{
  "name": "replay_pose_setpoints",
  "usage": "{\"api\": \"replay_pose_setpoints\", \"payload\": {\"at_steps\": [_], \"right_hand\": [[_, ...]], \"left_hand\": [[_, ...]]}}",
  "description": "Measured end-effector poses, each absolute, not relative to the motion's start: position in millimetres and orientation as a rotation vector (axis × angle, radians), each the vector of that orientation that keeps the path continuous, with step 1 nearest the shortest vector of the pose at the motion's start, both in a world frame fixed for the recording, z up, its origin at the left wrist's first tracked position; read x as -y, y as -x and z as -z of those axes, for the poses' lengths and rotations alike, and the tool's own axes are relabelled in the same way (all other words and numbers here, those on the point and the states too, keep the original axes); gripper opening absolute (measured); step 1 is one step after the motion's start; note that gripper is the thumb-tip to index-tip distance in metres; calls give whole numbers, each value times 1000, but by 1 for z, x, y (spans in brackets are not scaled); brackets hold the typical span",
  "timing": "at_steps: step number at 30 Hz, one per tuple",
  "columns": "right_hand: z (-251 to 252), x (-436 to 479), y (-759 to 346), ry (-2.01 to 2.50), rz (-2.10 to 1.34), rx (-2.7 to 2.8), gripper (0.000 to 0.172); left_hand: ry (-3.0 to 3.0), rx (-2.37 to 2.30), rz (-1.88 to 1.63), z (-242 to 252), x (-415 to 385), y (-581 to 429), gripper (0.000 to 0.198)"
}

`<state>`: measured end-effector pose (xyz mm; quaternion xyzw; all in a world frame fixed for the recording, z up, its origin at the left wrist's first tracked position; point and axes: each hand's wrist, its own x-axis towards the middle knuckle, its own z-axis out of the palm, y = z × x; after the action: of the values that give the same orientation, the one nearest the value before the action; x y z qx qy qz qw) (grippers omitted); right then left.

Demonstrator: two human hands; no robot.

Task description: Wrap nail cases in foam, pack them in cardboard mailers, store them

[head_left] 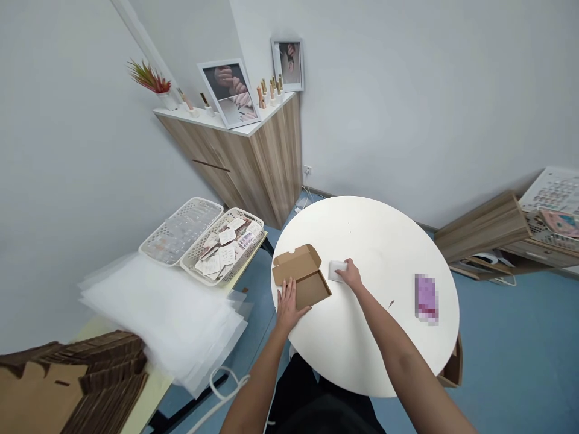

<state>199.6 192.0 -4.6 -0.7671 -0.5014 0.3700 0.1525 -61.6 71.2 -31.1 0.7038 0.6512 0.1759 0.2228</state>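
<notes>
Spread flat, the left grip (288,307) could shove the open box (302,274) off the bench (389,253) edge; the right grip (350,275) lies spread on a white block (336,271).

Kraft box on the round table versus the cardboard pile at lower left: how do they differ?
The kraft box is folded up with its lid open, while the cardboard blanks lie flat in a stack. The box is a single piece on the white round table; the blanks are many, on the pale yellow table. Both are brown cardboard with similar notched flaps.
</notes>
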Motion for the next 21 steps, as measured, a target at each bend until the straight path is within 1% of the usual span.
{"api": "replay_pose_setpoints", "payload": {"at_steps": [3,6,8,10,13,16,18,21], "right_hand": [[-12,-189,-204,2070,-1024,1372,32],[-31,-180,-205,1866,-1039,1298,35],[-40,-169,-201,1718,-1141,1335,37],[-43,-153,-193,1649,-1239,1436,35],[-35,-125,-181,1794,-1227,1607,31],[-24,-99,-177,2009,-1136,1705,31],[-18,-84,-180,2074,-1029,1768,30],[-16,-67,-193,2105,-747,1895,26]], "left_hand": [[-1946,-1758,-512,30,-73,64,102],[-1952,-1674,-532,26,-77,66,105],[-1957,-1592,-543,23,-80,64,109],[-1955,-1503,-539,20,-83,58,114],[-1945,-1404,-501,18,-81,38,121],[-1971,-1315,-467,17,-74,12,122],[-2007,-1254,-457,18,-67,-5,120],[-2044,-1218,-454,19,-59,-24,118]]}}
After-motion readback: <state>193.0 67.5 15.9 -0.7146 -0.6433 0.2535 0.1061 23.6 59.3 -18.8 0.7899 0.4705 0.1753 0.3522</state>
